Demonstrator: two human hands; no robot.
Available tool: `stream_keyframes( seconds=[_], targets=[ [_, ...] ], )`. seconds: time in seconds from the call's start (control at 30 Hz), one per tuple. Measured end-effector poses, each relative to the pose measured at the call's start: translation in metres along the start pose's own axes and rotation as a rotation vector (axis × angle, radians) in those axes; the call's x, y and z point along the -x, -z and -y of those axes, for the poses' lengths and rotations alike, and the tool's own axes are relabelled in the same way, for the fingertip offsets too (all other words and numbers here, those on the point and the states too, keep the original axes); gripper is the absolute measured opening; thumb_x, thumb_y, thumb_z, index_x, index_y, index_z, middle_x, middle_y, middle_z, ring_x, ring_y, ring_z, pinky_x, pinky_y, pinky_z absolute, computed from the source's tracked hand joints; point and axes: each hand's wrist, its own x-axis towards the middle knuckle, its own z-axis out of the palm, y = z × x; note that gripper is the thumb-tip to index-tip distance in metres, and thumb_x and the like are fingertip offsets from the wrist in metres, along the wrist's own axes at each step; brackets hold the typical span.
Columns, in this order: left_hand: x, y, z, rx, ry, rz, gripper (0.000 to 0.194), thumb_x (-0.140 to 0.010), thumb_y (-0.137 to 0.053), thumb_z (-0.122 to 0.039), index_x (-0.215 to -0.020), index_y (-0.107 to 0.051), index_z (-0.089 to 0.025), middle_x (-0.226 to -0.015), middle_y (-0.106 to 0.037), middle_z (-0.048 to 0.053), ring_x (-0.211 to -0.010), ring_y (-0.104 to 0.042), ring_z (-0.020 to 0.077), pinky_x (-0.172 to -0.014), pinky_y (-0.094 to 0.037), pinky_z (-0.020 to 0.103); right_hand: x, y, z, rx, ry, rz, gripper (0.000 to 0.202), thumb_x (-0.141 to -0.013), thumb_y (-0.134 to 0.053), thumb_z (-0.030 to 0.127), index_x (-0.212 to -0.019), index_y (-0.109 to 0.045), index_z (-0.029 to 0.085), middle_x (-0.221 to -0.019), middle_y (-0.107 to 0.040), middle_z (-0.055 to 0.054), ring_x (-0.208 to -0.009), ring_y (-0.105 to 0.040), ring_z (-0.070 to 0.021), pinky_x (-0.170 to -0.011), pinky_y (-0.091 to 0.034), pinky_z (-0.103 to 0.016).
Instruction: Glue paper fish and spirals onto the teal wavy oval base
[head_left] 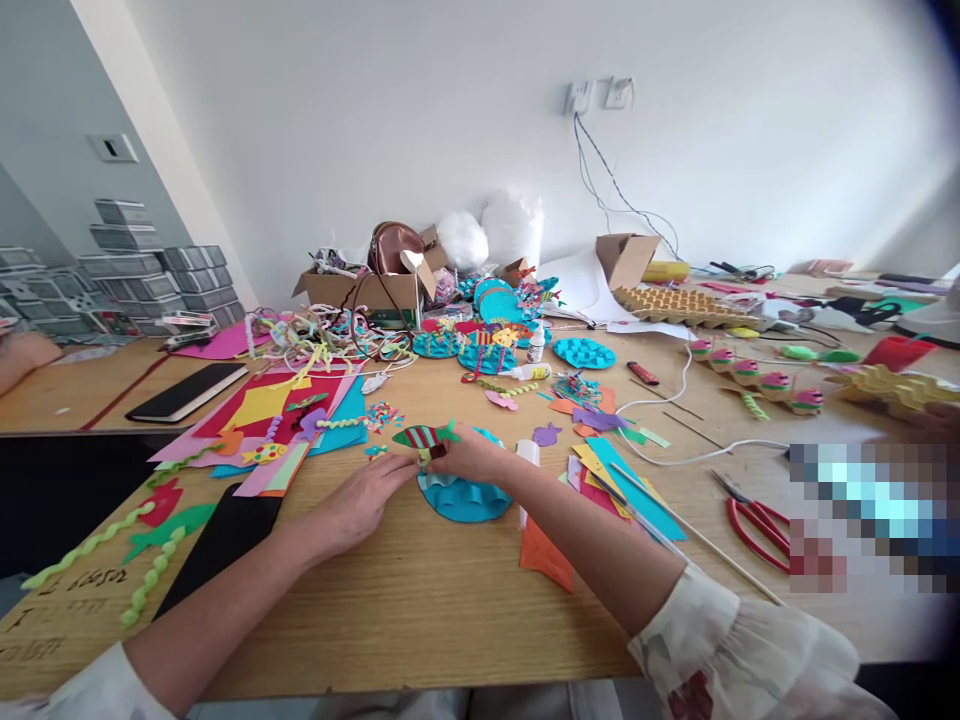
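Observation:
A green paper fish with red and white stripes (420, 437) stands over the left part of a blue round craft piece (466, 502) with a wavy raised strip. My right hand (466, 455) pinches the fish from the right, its fingers closed at the fish's lower edge. From the left, my left hand (369, 500) reaches to the edge of the blue piece, fingertips close beneath the fish. Its fingers lie together, and whether they grip anything is too small to tell.
Coloured paper sheets (255, 410) and a black notebook (187, 391) lie left. Red-handled scissors (757, 530), a long white stick (727, 550) and an orange paper piece (546, 553) are right. Glue bottles (535, 345) and finished blue pieces (583, 353) stand behind. Another person's hand shows far right.

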Motion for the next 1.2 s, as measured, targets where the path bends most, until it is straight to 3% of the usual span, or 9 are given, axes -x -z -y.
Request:
stream_keyframes(
  seconds=[0.23, 0.6, 0.73, 1.2],
  targets=[
    [-0.005, 0.012, -0.011, 0.054, -0.016, 0.005, 0.055, -0.080, -0.031, 0.000, -0.126, -0.048, -0.025, -0.133, -0.048, 0.003, -0.121, -0.043, 0.0162, -0.101, -0.037, 0.037, 0.000, 0.003, 0.004, 0.130, -0.002, 0.011, 0.010, -0.069, -0.065, 0.019, -0.079, -0.064, 0.016, -0.069, -0.060, 0.001, -0.061, -0.049, -0.0094, -0.054, -0.033, -0.019],
    [-0.003, 0.008, -0.008, 0.017, 0.048, 0.076, 0.053, -0.081, -0.030, -0.002, -0.127, -0.048, -0.022, -0.136, -0.045, 0.007, -0.124, -0.040, 0.0181, -0.103, -0.034, 0.038, 0.011, 0.016, -0.006, 0.052, -0.018, -0.002, 0.029, -0.069, -0.062, 0.015, -0.098, -0.067, 0.014, -0.089, -0.066, -0.005, -0.076, -0.058, -0.0138, -0.064, -0.042, -0.021],
    [-0.004, 0.009, -0.010, -0.004, 0.044, 0.083, 0.054, -0.080, -0.029, -0.001, -0.127, -0.049, -0.019, -0.137, -0.044, 0.008, -0.125, -0.039, 0.0198, -0.103, -0.033, 0.040, 0.017, 0.021, -0.006, 0.064, -0.019, -0.007, 0.028, -0.069, -0.064, 0.016, -0.098, -0.067, 0.016, -0.090, -0.066, -0.005, -0.075, -0.057, -0.0135, -0.064, -0.041, -0.021],
    [0.005, 0.013, -0.014, -0.029, 0.002, 0.065, 0.062, -0.076, -0.029, 0.005, -0.126, -0.049, -0.026, -0.138, -0.044, 0.004, -0.125, -0.040, 0.0176, -0.103, -0.034, 0.039, 0.029, 0.026, -0.014, 0.028, -0.023, -0.022, 0.023, -0.069, -0.062, 0.013, -0.091, -0.068, 0.015, -0.084, -0.065, -0.004, -0.072, -0.056, -0.0128, -0.063, -0.041, -0.022]
  ],
)
